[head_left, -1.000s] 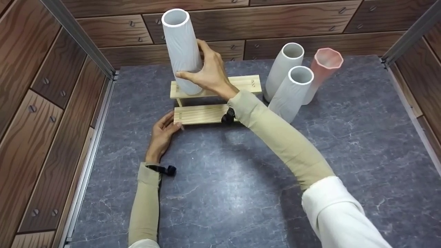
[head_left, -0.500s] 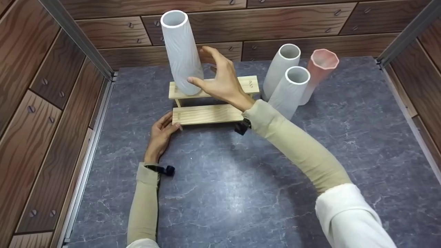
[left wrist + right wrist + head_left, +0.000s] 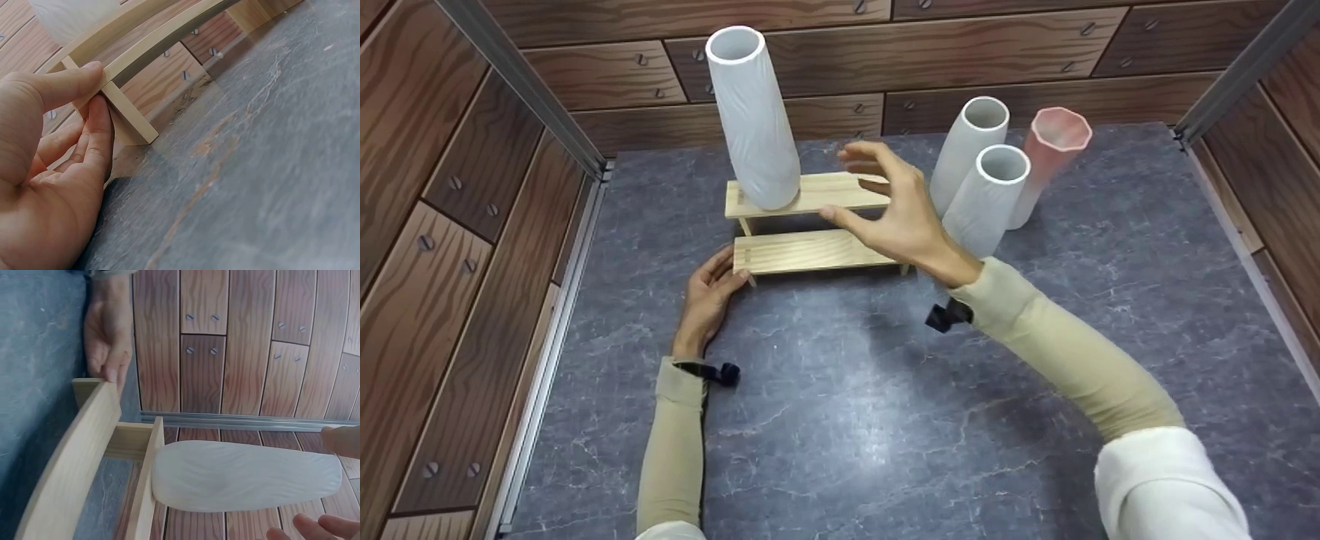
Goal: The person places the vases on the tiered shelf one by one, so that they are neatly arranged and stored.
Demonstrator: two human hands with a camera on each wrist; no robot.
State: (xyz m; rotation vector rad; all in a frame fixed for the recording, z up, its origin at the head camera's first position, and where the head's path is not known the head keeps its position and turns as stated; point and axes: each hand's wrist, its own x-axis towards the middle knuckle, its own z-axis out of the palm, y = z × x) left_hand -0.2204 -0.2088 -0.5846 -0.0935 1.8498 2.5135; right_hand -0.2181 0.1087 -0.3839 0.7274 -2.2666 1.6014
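Observation:
A tall white vase [image 3: 755, 131] with a rippled surface stands upright on the left end of the upper step of a two-step wooden stand [image 3: 810, 253]. My left hand [image 3: 707, 304] pinches the front left corner of the lower step. In the left wrist view the thumb lies on top of the board [image 3: 169, 38] and the fingers are against the leg below. My right hand [image 3: 906, 221] hovers over the stand's right part, thumb and fingers spread, holding nothing. The right wrist view shows the vase [image 3: 242, 475] apart from those fingers.
Right of the stand are two more white vases [image 3: 988, 206] [image 3: 969, 142], close together, and a pink vase [image 3: 1054, 154] with a faceted rim. Wood-patterned walls [image 3: 780, 67] and metal rails [image 3: 551, 315] border the dark marbled tabletop [image 3: 825, 420].
My right hand has let go of the white vase and moved right and toward me, fingers spread. The vase stays on the upper step. My left hand keeps its place on the stand.

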